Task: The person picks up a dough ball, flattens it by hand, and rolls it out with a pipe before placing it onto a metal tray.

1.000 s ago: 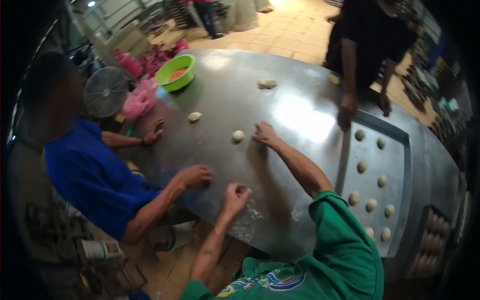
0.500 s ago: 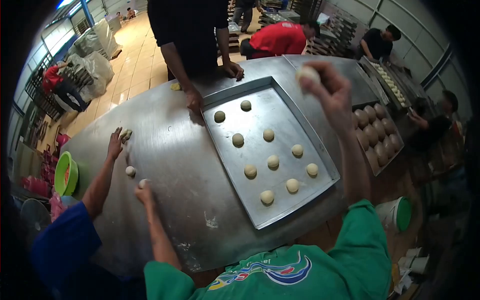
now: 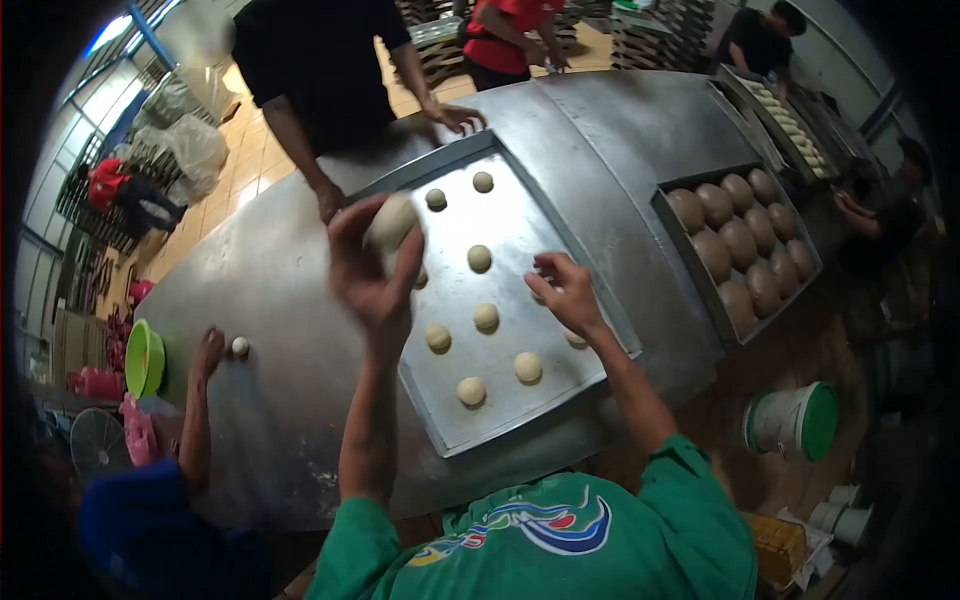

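Observation:
A pale dough ball (image 3: 392, 222) is held in my left hand (image 3: 372, 270), raised over the left side of the metal tray (image 3: 610, 318); both are slightly blurred. Over the tray's right part hovers my right hand (image 3: 568, 293), its curled fingers and thumb apart, with nothing visible between them. Beneath my hands, several dough balls lie spaced out in the tray, among them one dough ball (image 3: 479, 258) between the hands and another dough ball (image 3: 528, 368) nearer me. My left hand and right wrist partly cover others.
Across the table (image 3: 270, 290), a person in dark clothes (image 3: 315, 80) has hands at the tray's far edge. At left, a blue-sleeved co-worker's hand (image 3: 208, 352) is beside a dough ball (image 3: 240, 346). A tray of brown dough balls (image 3: 738, 243) stands right; a lidded bucket (image 3: 790, 420) sits below.
My left hand has lifted a dough ball from the table and brought it over the tray. My right hand has come down over the tray, the ball it held gone from its fingers.

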`<state>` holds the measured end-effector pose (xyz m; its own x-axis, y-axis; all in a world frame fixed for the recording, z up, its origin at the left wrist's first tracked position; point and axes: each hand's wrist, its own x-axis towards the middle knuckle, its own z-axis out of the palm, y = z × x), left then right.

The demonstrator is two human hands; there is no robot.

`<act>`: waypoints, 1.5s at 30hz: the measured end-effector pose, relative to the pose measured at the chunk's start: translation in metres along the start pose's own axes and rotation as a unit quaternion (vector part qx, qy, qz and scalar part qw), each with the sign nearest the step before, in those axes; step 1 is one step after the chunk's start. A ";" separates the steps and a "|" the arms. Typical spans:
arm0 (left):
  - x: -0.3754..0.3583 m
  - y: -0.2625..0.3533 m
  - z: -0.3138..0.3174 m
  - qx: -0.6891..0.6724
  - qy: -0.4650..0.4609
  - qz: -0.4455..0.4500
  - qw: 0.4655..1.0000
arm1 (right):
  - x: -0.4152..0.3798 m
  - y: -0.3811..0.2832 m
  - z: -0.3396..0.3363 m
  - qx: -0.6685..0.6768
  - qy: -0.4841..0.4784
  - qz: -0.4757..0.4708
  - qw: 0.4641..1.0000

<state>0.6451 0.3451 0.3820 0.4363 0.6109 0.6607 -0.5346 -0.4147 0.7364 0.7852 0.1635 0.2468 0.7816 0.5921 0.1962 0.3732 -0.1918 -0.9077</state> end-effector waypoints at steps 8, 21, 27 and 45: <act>-0.166 -0.116 0.027 0.290 -0.122 -0.059 0.947 | -0.238 0.085 -0.177 -0.099 0.312 0.208 0.922; -0.346 0.058 -0.108 0.039 -0.443 -0.497 0.745 | -0.424 0.188 0.057 0.131 0.261 0.439 0.849; -0.344 0.026 -0.126 0.272 -0.596 -0.139 0.743 | -0.468 0.139 0.100 -0.157 -0.137 0.329 0.921; -0.553 0.027 -0.020 0.197 -0.784 -0.231 0.541 | -0.885 0.342 -0.050 0.071 0.162 0.689 0.702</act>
<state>0.3749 0.0100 0.0338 0.7002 -0.4853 -0.5237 -0.0453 -0.7622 0.6458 0.2457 -0.4656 -0.2186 0.4321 -0.2929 -0.8529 -0.8859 -0.3146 -0.3408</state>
